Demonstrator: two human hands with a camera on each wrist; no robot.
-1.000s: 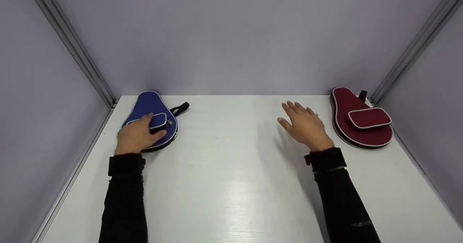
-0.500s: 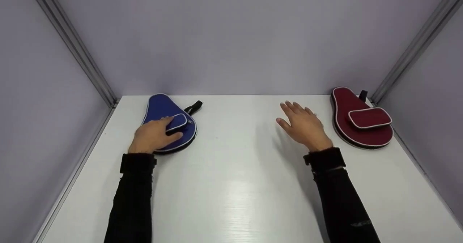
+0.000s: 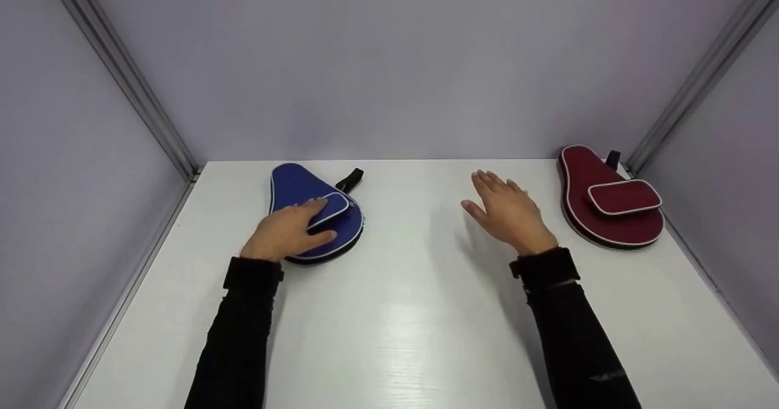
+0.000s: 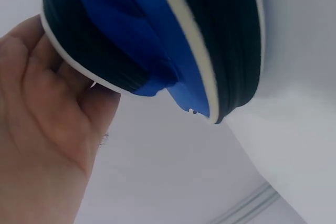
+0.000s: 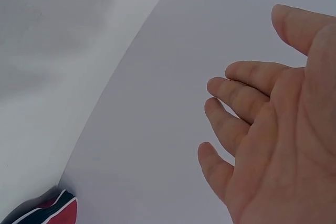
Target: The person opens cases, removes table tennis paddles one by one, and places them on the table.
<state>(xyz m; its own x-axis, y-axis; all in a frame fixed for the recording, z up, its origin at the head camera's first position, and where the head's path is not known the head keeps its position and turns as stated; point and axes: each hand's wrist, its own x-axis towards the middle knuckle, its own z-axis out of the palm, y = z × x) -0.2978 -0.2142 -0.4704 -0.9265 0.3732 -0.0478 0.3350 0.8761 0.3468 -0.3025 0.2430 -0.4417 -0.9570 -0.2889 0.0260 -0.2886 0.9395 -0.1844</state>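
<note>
A blue table tennis paddle case (image 3: 298, 181) with white piping lies on the white table, left of centre. My left hand (image 3: 286, 232) rests over its raised zip pocket (image 3: 331, 207). The fingers lie on the pocket and the thumb stretches out beside it. In the left wrist view, the palm (image 4: 47, 114) faces the pocket's edge and the fingertips are hidden behind it. My right hand (image 3: 510, 214) hovers over the table with its fingers spread, holding nothing. In the right wrist view, its bare palm (image 5: 278, 140) shows.
A red paddle case (image 3: 608, 226) of the same shape lies at the back right, with its pocket facing up. Grey-lilac panels (image 3: 389, 62) stand behind and at both sides of the table (image 3: 389, 311). A black wrist strap (image 3: 350, 181) sticks out from the blue case.
The blue case has slid to the right along the table under my left hand, turning a little as it goes. My right hand has stayed almost still.
</note>
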